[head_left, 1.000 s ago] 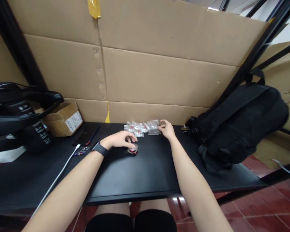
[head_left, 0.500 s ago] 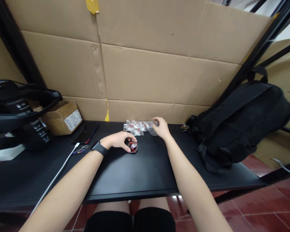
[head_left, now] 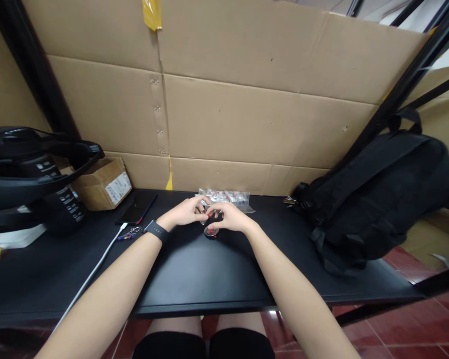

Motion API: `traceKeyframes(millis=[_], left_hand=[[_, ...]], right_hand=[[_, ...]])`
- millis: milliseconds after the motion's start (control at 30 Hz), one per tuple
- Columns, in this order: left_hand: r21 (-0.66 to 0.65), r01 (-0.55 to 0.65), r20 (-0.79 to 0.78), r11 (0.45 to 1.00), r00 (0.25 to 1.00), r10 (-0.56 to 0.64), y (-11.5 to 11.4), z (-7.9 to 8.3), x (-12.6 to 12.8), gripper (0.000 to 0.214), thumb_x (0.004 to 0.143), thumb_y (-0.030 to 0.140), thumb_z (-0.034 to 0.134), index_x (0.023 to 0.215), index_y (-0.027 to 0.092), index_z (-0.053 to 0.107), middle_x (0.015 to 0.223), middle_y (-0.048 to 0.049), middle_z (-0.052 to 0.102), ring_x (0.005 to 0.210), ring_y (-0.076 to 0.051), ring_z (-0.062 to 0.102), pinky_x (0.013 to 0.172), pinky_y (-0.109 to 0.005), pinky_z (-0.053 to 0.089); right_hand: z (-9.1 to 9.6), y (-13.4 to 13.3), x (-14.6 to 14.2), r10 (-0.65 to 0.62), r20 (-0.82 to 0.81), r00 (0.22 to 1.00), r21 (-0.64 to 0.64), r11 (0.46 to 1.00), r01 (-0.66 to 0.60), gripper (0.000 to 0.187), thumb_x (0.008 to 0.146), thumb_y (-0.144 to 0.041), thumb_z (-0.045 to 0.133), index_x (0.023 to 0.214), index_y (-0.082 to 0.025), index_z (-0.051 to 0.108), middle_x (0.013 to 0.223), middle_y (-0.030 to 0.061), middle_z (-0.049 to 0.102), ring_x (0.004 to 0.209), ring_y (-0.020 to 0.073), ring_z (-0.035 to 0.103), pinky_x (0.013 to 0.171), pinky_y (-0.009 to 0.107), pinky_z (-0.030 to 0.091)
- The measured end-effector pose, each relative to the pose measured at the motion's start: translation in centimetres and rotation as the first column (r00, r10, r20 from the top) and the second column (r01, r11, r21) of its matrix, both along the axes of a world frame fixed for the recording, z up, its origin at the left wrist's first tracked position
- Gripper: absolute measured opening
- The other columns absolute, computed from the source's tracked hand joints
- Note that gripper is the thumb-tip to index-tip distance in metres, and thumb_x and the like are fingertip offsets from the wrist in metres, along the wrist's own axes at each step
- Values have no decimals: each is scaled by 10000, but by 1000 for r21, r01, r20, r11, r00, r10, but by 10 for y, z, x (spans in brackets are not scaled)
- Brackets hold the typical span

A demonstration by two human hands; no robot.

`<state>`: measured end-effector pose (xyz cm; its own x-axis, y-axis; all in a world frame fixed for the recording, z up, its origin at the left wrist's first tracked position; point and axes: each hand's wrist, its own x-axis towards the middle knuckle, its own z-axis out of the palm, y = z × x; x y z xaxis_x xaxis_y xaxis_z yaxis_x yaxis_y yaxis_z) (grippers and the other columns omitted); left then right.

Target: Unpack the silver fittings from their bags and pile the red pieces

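Note:
A round silver disc with red marks lies on the black tabletop under my hands. My left hand, with a dark watch on its wrist, is curled to the left of and above it. Its thumb and fingers close around a small silvery and red piece, mostly hidden by the fingers. From the right, my right hand arches over the disc, thumb low by its edge and fingers bent apart from the thumb. Both sets of fingertips nearly meet. Behind them are several clear plastic packets with silver and red contents.
To the left are a phone with a pen beside it, a white cable, keys, a cardboard box and a dark headset-like device. A black backpack leans at the right. A cardboard wall rises behind.
My right hand has left the clear packets and come left, close to my left hand. The silver-and-red stack that my left hand gripped now shows as a disc on the table beneath both hands.

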<state>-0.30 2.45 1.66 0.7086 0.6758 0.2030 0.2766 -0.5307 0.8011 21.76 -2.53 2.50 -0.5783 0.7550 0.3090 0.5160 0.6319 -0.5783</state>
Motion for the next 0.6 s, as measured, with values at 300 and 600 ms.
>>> traceKeyframes(millis=[300, 600], left_hand=[[-181, -131, 231, 975, 958, 172, -5, 1, 13, 522, 737, 346, 777, 1150, 198, 494, 772, 9, 684, 723, -154, 684, 693, -277, 529], [-229, -47, 400, 972, 906, 138, -7, 3, 20, 296, 877, 345, 621, 1117, 181, 565, 916, -50, 700, 799, -150, 690, 772, -300, 535]], right_hand=[[-1, 2, -6, -109, -98, 989, 169, 978, 125, 195, 751, -230, 769, 915, -204, 667, 959, 25, 718, 892, 194, 656, 835, 310, 470], [2, -3, -5, -173, -344, 923, -15, 984, 179, 407, 730, -236, 712, 1101, -227, 547, 1019, 24, 704, 869, 185, 719, 762, 287, 546]])
